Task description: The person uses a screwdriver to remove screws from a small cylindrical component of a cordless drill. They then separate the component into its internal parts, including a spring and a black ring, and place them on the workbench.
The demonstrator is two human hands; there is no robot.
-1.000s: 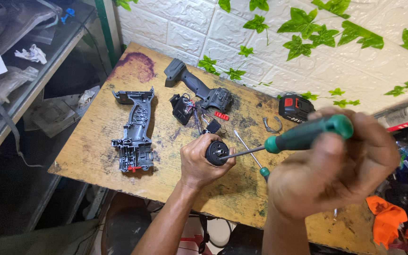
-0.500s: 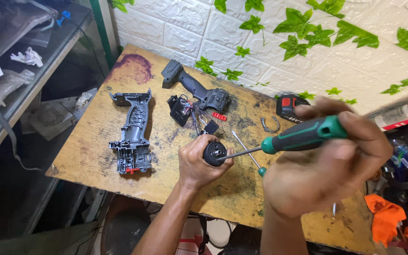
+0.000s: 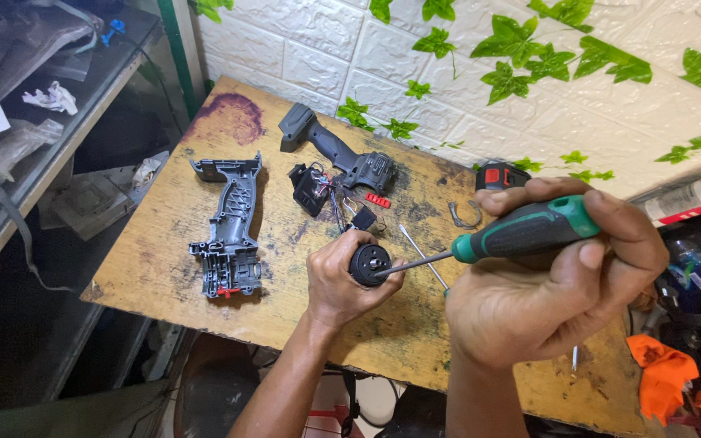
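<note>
Now, from the far left: a glass-fronted shelf (image 3: 18,154) of clutter, then the worn yellow bench (image 3: 148,259), where an opened grey tool housing half (image 3: 229,231) lies flat, ribs up. Further right and farther back sits the other housing half (image 3: 334,150) with its black switch block and wires (image 3: 314,188) just beside it, and a small red clip (image 3: 378,200) nearby. Centre stage, the left hand (image 3: 338,280) is wrapped around a small black round motor part (image 3: 369,264), pinching it firmly just above the near part of the bench. A spare screwdriver (image 3: 423,255) lies under it. The right hand (image 3: 545,284) is closed around the green-and-black screwdriver (image 3: 521,231), its tip meeting the part's face. My read: keep that shaft square to the face, hold the part steady, and turn without slipping. Far right, a black-and-red battery (image 3: 501,174), a spray can (image 3: 687,199) and orange rags (image 3: 663,377).
</note>
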